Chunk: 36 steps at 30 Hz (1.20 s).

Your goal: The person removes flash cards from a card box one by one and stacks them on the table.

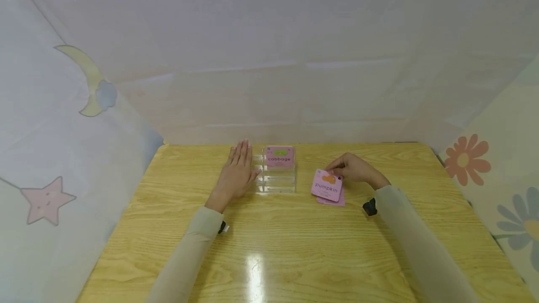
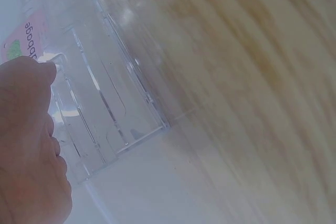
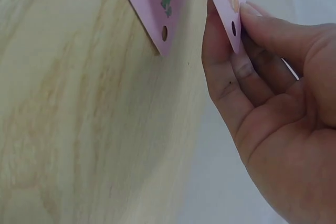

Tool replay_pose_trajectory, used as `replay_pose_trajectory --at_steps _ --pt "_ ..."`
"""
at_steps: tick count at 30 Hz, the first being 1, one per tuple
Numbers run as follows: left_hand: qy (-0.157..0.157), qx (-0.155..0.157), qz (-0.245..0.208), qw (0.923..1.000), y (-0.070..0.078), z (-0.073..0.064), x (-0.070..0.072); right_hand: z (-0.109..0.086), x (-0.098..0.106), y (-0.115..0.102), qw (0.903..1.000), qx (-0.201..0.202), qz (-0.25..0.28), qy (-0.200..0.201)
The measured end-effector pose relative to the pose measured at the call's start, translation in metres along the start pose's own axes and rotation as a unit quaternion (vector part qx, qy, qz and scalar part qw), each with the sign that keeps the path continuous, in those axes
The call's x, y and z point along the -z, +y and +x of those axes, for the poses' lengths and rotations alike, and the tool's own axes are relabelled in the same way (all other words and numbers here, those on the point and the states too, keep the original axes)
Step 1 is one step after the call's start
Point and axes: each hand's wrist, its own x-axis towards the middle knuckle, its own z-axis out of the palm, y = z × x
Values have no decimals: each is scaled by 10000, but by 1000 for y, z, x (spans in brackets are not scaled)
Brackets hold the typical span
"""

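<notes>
My right hand (image 1: 353, 168) pinches a pink flashcard marked "pumpkin" (image 1: 327, 186) between thumb and fingers at its upper edge. Beneath it on the table lies another pink card (image 1: 332, 202); in the right wrist view that lower card (image 3: 167, 3) shows a green picture and a punched hole. To the left, my left hand (image 1: 236, 172) lies with straight fingers along the left part of a clear plastic tiered holder (image 1: 280, 183), its thumb reaching over the tiers. A pink "cabbage" card (image 1: 280, 157) stands in the holder's back right slot. My left hand hides part of the holder.
The wooden table (image 1: 269, 242) carries everything and ends at a pale cloth backdrop (image 1: 269, 106) close behind the holder. Printed side cloths with a star (image 1: 47, 200) and flowers (image 1: 467, 160) flank it.
</notes>
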Motion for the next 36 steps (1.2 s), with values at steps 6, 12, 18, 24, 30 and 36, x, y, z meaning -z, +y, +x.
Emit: replay_pose_trajectory --at_steps 6,12,18,24,30,36 --pt "-14 -20 25 10000 0 0 0 -1 -3 3 9999 70 -138 -50" --pt "-10 -7 80 10000 0 0 0 0 -4 7 9995 11 -291 -86" --pt "-16 19 89 10000 -1 0 0 -2 -4 5 9991 96 -403 -78" --pt "-111 20 -22 9999 0 -1 0 -3 -6 5 9995 42 -287 -131" --pt "-66 19 -3 10000 0 -1 0 -4 -8 9 9995 30 -293 -63" --pt "7 8 92 10000 -1 0 0 -4 -11 12 9997 -75 -249 -10"
